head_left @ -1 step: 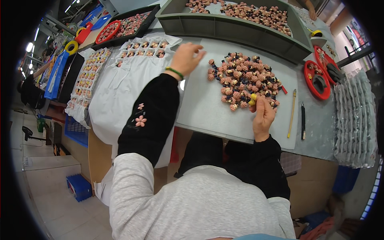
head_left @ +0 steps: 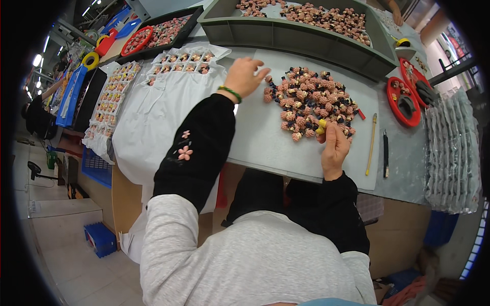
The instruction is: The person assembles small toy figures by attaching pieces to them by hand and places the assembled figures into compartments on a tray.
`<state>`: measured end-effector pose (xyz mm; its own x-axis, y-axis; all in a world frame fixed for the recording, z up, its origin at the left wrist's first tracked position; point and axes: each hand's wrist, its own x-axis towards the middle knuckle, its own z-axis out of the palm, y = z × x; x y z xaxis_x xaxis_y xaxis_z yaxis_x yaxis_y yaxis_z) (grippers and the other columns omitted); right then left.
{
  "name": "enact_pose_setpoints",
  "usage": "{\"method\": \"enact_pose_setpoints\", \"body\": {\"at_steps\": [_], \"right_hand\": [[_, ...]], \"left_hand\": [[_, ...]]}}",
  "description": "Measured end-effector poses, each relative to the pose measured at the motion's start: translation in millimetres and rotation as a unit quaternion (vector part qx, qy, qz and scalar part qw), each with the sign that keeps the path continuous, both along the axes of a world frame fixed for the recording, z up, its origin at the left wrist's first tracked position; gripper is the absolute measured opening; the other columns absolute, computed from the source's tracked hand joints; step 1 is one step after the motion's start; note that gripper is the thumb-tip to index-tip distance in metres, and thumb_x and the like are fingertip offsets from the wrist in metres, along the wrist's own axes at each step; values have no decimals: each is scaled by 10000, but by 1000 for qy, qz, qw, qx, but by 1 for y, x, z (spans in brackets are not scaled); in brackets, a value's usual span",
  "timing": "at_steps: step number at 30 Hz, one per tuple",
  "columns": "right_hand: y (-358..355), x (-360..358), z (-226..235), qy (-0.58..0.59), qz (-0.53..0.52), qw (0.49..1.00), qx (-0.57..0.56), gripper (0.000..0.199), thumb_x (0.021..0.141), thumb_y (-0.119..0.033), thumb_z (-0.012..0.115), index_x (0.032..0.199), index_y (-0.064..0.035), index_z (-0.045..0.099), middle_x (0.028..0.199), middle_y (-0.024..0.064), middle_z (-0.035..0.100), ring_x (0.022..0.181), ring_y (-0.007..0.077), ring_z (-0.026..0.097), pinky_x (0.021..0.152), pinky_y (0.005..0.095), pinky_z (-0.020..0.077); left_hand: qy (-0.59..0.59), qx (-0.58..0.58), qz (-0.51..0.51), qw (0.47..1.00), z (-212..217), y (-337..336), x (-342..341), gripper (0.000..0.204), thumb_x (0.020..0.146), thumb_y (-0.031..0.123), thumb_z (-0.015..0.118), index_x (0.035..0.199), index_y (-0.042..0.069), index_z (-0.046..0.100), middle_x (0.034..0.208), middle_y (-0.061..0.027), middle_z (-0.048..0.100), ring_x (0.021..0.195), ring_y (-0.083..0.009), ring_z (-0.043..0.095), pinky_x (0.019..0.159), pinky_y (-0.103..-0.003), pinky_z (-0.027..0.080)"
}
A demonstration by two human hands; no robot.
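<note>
Head view, left hand [head_left: 246, 78] angled rightward, right hand [head_left: 335, 149] at pink pieces [head_left: 316, 97]

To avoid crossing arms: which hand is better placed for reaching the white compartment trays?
Probably the left hand: it is nearer the white compartment trays; the right hand is at the pink-and-black figurine pile.

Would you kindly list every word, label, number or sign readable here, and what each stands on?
No text is clear enough to read.
White boxy block on the floor at left: faint marking, too blurred to read.
Slim black pen-like tool: pale patch at lower end, too small to tell if lettered.
</note>
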<state>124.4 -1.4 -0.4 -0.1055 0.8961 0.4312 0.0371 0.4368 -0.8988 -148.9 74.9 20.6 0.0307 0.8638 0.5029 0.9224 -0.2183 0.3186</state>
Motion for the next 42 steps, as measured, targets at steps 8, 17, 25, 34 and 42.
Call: {"method": "enact_pose_setpoints", "body": {"at_steps": [8,17,25,34,42], "right_hand": [[2,4,-5,-1,10,1000,-10,211,901,-141,459,968,31,560,756,26,555,606,72,491,539,187,400],[4,-4,-7,104,-9,994,-17,219,806,-20,594,1014,22,541,891,41,568,766,91,545,643,200,451],[4,-4,-3,41,-29,997,55,253,761,39,620,997,19,531,923,54,556,798,104,550,687,209,459],[2,-6,-7,52,-29,997,59,413,729,73,630,1099,15,454,965,80,542,833,126,554,736,232,455],[18,3,12,-146,-176,962,148,348,701,15,646,1027,-7,528,926,92,561,804,181,546,699,266,442]], "left_hand": [[-367,-119,-19,922,5,-9,54,230,813,221,592,930,24,621,747,-54,632,481,-119,543,487,-266,442],[-641,-179,-204,718,6,-72,126,203,811,52,586,1000,-18,568,894,-58,611,770,-89,577,654,-196,481],[-657,-110,-279,691,-10,-69,126,196,794,33,597,983,2,551,978,-90,590,791,-95,569,632,-199,484],[-667,-168,-310,656,-10,-69,121,277,799,-25,547,1073,-18,507,1093,-156,555,1020,-188,532,862,-291,441],[-758,-137,-296,565,-10,-68,111,273,874,61,467,1140,-4,472,1041,-112,542,1001,-197,543,802,-298,478]]}}
